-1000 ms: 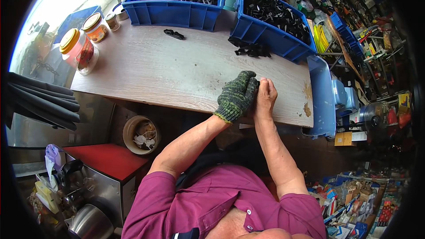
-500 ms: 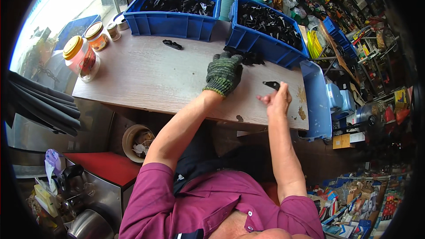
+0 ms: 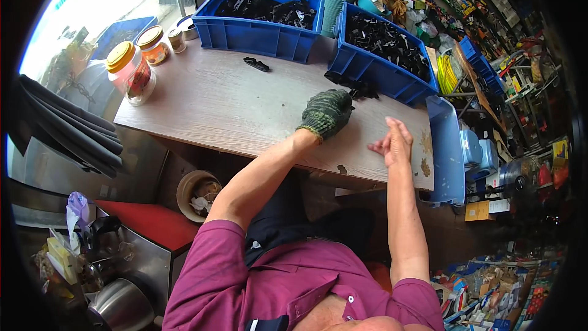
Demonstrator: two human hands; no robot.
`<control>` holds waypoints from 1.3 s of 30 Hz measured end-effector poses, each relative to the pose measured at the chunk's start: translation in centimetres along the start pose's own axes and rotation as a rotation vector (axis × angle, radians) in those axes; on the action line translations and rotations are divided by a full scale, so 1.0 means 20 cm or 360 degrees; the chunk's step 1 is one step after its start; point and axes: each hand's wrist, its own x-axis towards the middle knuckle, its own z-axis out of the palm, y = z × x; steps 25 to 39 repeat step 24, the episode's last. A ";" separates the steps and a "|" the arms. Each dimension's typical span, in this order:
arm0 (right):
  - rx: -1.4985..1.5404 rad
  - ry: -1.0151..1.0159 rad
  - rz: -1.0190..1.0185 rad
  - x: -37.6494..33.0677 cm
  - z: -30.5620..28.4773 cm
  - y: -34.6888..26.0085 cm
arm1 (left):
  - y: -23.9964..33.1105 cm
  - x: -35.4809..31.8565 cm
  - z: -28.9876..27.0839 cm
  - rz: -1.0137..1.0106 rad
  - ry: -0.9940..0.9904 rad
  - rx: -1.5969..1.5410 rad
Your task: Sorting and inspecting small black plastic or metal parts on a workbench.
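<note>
My left hand, in a dark green knitted glove, is curled low over the table. Its fingers are closed and turned away, so whatever they hold is hidden. Just beyond it, a small heap of black plastic parts lies against the foot of the right blue crate. To its right, my bare right hand hovers above the tabletop with fingers stretched out and nothing visible in them. A single black part lies by itself in front of the left blue crate. Both crates hold many black parts.
Jars, including one with a yellow lid, stand at the table's left end. A light-blue plastic bin adjoins the right edge. Below the table are a waste bucket and a red-topped cabinet. Crowded shelves fill the right side.
The black part between my right fingers is no longer visible there. My left hand has drawn back from the heap and curled. The whole view has shifted slightly.
</note>
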 end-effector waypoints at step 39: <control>-0.0246 -0.0634 -0.0367 -0.10 0.20 0.21 | 0.05 -0.19 -0.07 -0.0698 -0.0442 -0.1546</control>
